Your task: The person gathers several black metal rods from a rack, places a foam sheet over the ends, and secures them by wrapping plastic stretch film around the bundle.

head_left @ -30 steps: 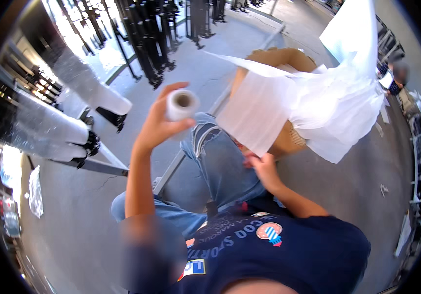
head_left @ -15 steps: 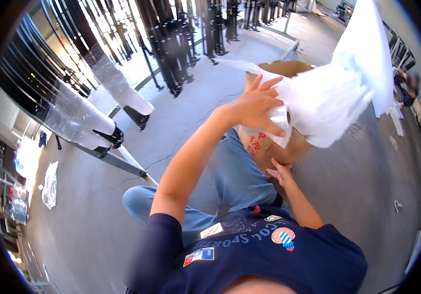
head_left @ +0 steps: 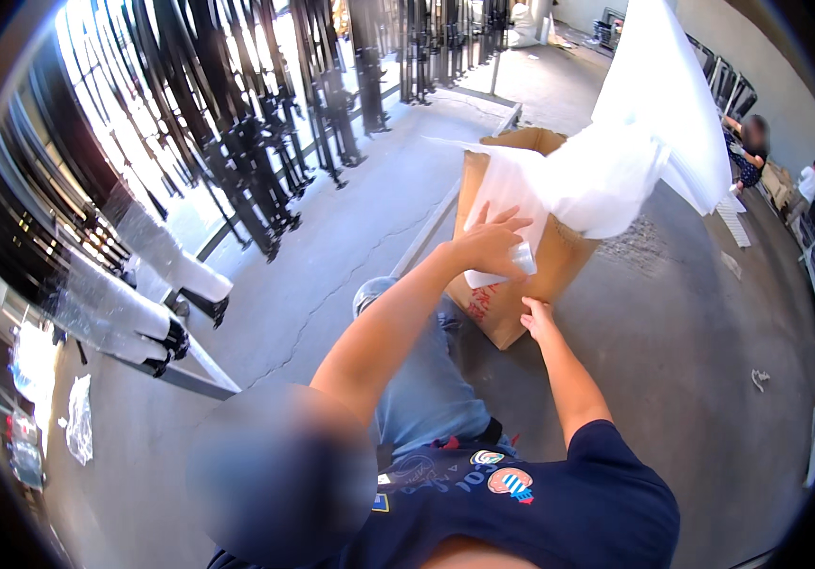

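A tall cardboard box [head_left: 568, 267] with red handwriting stands on the floor in front of me. White foam sheeting [head_left: 606, 180] spills out of its top and hangs down the near side. My left hand [head_left: 491, 243] is against that side, gripping a roll of clear tape [head_left: 523, 256] with its fingers partly spread. Most of the roll is hidden behind the hand. Lower down, my right hand [head_left: 539, 319] touches the box near its right lower part, index finger stretched out. Nothing shows in the right hand.
Racks of hanging black rods [head_left: 246, 142] line the left and far side, some wrapped in clear plastic. A metal rail [head_left: 180, 377] lies low at the left. A plastic scrap [head_left: 79, 422] is on the floor. Another person [head_left: 750, 152] sits far right.
The box now appears more upright and its open top shows more. My left hand with the tape roll is lower against its side. My right hand has come up onto the box.
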